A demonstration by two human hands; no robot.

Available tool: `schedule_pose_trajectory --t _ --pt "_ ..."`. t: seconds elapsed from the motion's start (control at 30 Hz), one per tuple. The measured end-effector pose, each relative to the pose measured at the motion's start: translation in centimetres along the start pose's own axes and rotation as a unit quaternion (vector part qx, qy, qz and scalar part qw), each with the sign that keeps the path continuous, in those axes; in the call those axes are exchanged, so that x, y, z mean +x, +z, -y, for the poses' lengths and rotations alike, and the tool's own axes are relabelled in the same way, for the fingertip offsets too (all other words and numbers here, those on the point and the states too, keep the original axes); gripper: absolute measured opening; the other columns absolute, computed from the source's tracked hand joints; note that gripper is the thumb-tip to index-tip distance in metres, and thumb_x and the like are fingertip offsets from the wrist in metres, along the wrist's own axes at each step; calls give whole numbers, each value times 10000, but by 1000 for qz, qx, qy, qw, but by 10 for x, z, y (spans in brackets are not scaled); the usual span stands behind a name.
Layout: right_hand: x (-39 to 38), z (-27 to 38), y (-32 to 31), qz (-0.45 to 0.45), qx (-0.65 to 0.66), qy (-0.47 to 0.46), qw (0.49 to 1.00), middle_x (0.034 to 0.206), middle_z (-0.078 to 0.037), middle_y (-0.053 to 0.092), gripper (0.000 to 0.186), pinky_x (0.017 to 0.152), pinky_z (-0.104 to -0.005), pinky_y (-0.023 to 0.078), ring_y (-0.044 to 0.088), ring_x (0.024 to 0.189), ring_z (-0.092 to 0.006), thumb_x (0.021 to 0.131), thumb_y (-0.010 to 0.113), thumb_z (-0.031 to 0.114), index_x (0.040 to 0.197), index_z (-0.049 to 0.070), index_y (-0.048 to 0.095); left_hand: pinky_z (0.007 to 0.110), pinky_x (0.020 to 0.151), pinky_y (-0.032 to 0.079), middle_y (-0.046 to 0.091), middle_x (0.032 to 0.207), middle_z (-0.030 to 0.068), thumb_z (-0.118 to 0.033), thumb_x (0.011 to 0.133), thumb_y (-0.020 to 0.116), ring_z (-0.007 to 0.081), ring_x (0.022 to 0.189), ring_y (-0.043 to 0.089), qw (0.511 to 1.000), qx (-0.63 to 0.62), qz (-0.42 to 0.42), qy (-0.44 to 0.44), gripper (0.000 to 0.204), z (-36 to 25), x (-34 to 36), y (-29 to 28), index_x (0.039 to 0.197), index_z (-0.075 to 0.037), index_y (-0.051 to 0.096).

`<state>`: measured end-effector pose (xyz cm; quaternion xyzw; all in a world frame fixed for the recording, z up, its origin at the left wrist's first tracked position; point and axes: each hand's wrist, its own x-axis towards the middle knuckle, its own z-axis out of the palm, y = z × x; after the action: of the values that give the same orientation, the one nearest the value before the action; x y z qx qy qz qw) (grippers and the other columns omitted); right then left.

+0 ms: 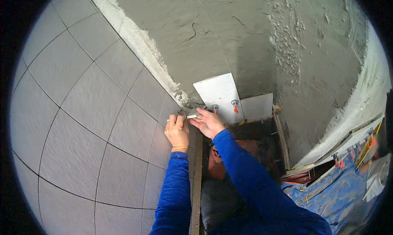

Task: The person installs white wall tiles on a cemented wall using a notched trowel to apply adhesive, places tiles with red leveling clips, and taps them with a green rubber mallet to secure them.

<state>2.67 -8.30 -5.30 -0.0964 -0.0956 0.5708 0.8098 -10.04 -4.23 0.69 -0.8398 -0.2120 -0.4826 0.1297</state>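
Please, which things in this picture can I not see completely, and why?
All in the head view:
- Small white piece: full shape unclear; tiny, partly covered by the left hand.
- Reddish thing below: partly hidden by the right sleeve.
- Blue sheet: cut off by the dark lens rim.

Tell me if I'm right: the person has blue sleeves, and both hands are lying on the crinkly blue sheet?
Not quite: the hands aren't on the blue sheet. The head view shows the left hand and right hand close together by a small white piece, near the white tile. The sleeves are indeed blue.
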Motion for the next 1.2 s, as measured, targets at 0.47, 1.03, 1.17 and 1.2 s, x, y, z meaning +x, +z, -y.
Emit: schedule_pose_trajectory --t 0.47,1.03,1.17,1.2 --pt "-81 27 51 102 -308 -200 924 1303 -74 641 421 1021 -377 489 611 1194 -213 999 614 136 1397 22 534 374 740 493 579 951 106 18 752 756 262 872 587 955 -142 -246 -80 242 -33 -33 -63 944 -72 639" --pt "-109 86 138 47 -809 -465 357 891 -114 638 233 650 -327 506 632 717 -263 758 820 126 924 25 693 286 756 500 644 927 48 -91 968 661 136 832 610 560 -639 -224 -478 131 -49 -20 15 1070 -32 603" --pt "-47 74 143 49 -842 -448 298 860 -124 636 235 662 -404 507 642 756 -330 738 819 162 881 34 684 301 741 527 648 938 44 -148 984 677 144 822 615 462 -676 -155 -552 137 -18 -5 60 1048 -55 600" --pt "-36 74 143 54 -851 -443 277 853 -123 636 230 667 -417 506 645 766 -336 737 815 161 880 36 685 307 735 533 650 943 46 -153 984 681 147 819 615 449 -671 -135 -574 139 -13 -4 69 1039 -60 592"
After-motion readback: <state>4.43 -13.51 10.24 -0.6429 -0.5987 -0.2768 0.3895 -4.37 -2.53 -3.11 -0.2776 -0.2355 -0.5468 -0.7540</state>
